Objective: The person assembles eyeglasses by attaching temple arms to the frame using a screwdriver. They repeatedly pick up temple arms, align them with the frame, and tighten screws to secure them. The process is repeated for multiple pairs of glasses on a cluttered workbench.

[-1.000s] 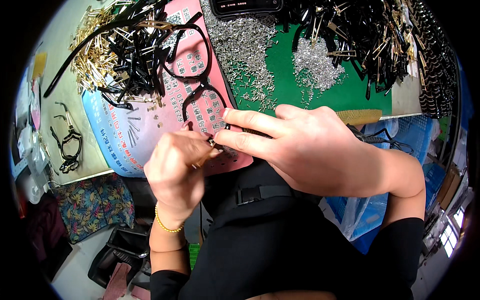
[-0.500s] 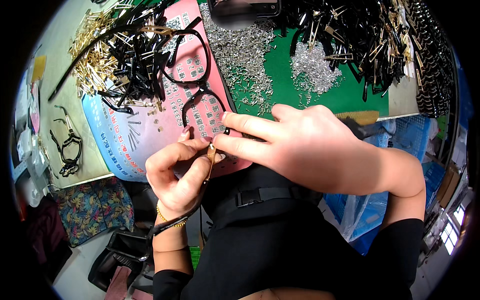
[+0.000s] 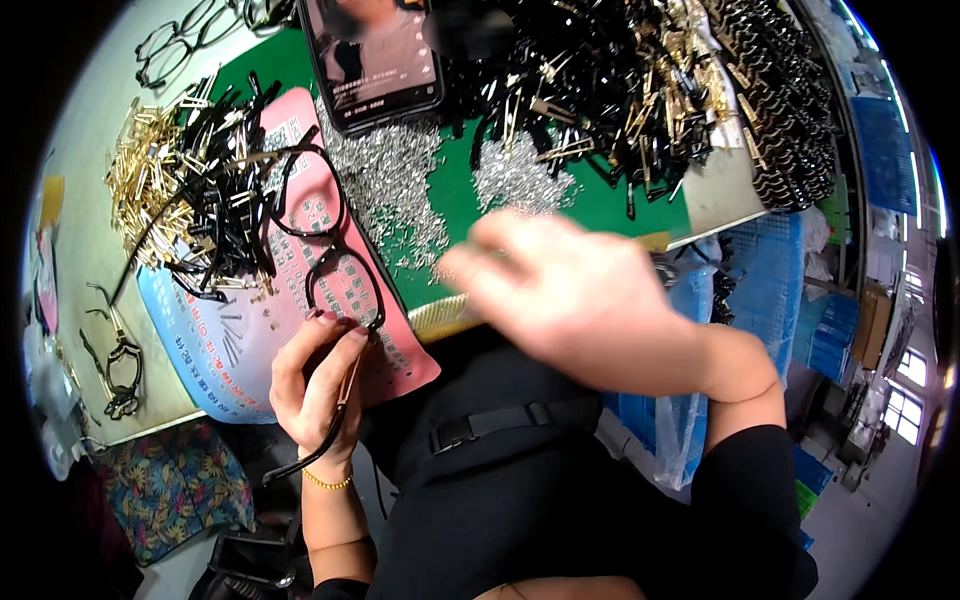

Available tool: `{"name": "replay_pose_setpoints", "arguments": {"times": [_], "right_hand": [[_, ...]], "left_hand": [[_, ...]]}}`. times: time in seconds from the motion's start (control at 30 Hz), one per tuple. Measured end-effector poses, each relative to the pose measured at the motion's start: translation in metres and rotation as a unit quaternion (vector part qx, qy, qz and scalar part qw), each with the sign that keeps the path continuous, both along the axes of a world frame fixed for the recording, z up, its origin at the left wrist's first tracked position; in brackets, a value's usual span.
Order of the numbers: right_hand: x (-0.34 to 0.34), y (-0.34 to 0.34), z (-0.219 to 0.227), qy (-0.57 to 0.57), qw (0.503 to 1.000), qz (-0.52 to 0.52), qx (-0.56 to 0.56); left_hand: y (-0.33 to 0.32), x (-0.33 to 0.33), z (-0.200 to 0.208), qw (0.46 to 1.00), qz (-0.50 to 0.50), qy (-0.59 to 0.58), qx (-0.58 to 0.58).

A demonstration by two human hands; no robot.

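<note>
My left hand (image 3: 313, 380) is closed on a black eyeglass frame (image 3: 318, 235), gripping it at the near corner where the rim meets a temple arm. That temple arm (image 3: 334, 425), partly gold and dark toward its tip, runs back past my wrist. The other temple reaches away to the left over the parts pile. My right hand (image 3: 570, 290) hangs to the right of the frame, apart from it, over the near edge of the green mat (image 3: 455, 200). Motion smears its fingers, so whether they hold anything cannot be seen. Small silver metal pieces (image 3: 390, 190) lie just beyond it.
Gold and black temple arms (image 3: 150, 185) are heaped at the left; a larger heap (image 3: 600, 90) fills the back right. A second silver pile (image 3: 520, 178) sits centrally. A phone (image 3: 375, 60) stands behind. Under the frame lies a pink-and-blue sheet (image 3: 405, 365). Other glasses (image 3: 122, 365) rest left.
My right hand has left the eyeglass frame and moved right, toward the silver pieces. My left hand keeps its hold on the frame. The view has shifted, showing more of the phone.
</note>
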State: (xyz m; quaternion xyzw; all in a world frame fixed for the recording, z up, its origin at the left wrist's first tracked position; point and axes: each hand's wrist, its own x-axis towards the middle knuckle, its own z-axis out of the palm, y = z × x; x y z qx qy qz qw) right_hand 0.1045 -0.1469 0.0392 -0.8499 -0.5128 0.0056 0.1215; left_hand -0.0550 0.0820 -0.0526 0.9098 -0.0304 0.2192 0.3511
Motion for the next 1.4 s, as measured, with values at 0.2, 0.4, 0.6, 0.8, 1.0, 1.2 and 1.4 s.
{"name": "replay_pose_setpoints", "arguments": {"times": [0.2, 0.4, 0.6, 0.8, 1.0, 1.2, 1.4], "right_hand": [[0.081, -0.035, -0.001, -0.098, 0.976, -0.196, -0.001], [0.098, 0.002, -0.004, -0.078, 0.97, -0.229, -0.029], [0.085, 0.013, 0.009, -0.021, 0.98, -0.194, -0.022], [0.095, 0.009, -0.003, -0.019, 0.988, -0.149, -0.037], [0.107, 0.002, -0.003, -0.064, 0.99, -0.124, -0.012], [0.109, -0.006, 0.014, -0.119, 0.983, -0.115, 0.079], [0.063, -0.055, 0.057, 0.156, 0.951, -0.228, 0.14]], "left_hand": [[-0.011, 0.019, 0.073, 0.987, -0.025, -0.094, -0.126], [-0.003, -0.006, 0.123, 0.947, 0.229, 0.2, 0.099], [0.107, -0.007, 0.104, 0.897, 0.408, 0.167, -0.021], [0.192, -0.02, 0.052, 0.791, 0.508, 0.084, 0.332], [0.152, 0.025, 0.05, 0.906, 0.361, -0.099, 0.197], [0.145, 0.085, 0.064, 0.919, 0.373, 0.098, 0.08], [0.158, 0.101, 0.045, 0.9, 0.335, 0.204, 0.19]]}}
